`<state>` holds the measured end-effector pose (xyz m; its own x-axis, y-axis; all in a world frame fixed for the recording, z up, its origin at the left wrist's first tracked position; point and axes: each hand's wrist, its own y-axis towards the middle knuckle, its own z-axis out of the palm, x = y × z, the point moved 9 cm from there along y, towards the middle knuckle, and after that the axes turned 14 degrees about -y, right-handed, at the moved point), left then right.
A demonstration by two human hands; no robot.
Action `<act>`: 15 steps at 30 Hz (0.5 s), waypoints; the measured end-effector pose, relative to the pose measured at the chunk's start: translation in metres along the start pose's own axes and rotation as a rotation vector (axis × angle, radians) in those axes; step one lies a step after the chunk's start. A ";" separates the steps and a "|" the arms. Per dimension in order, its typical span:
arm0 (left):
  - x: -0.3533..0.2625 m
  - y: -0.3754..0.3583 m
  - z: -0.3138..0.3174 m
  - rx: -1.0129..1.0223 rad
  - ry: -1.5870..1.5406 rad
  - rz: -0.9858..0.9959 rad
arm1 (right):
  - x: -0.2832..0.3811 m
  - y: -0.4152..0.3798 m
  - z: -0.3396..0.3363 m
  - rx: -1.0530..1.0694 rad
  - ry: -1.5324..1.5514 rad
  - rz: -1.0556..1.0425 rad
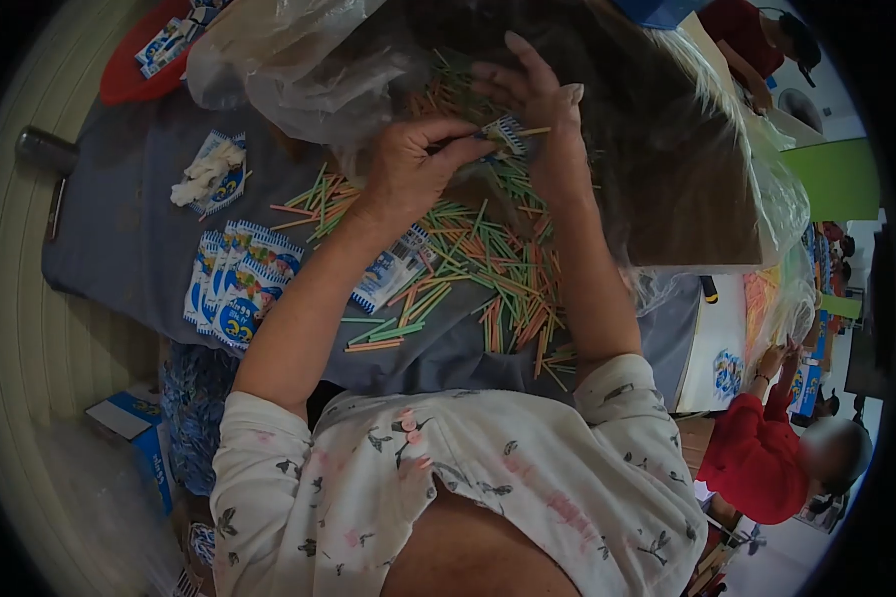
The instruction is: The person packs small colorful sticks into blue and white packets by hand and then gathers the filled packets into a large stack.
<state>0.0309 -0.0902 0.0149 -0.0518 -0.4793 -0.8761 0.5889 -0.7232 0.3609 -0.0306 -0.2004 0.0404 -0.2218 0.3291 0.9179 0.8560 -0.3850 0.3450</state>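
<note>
My left hand (408, 169) and my right hand (543, 104) meet over a heap of thin coloured sticks (488, 269) on a grey cloth (119, 229). Between them they hold a small blue-and-white packet (505, 129). My left fingers pinch its edge and my right thumb presses on it. A stick pokes out beside the packet. My right fingers are spread above it. Another packet (393, 269) lies under my left forearm. A fanned stack of the same packets (239, 284) lies to the left.
A large clear plastic bag (299, 70) lies behind the hands. A red plate (134, 75) with packets sits at the far left, and crumpled packets (209, 174) lie nearby. A blue box (134, 428) stands on the floor. A person in red (767, 448) works at the right.
</note>
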 end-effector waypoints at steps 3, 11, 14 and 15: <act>0.002 -0.004 -0.002 -0.012 -0.001 -0.068 | 0.022 -0.007 0.007 -0.057 -0.304 -0.106; -0.035 -0.055 -0.001 -0.088 -0.012 0.059 | 0.042 -0.043 0.066 0.286 -0.357 -0.178; -0.057 -0.097 -0.015 -0.129 0.369 0.100 | 0.060 -0.058 0.085 0.329 -0.277 -0.280; -0.074 -0.112 -0.023 -0.185 0.478 0.164 | 0.061 -0.060 0.077 0.300 -0.304 -0.270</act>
<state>-0.0129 0.0378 0.0320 0.4005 -0.2672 -0.8765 0.6930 -0.5375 0.4805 -0.0598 -0.0908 0.0607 -0.3464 0.6363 0.6893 0.8930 -0.0013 0.4500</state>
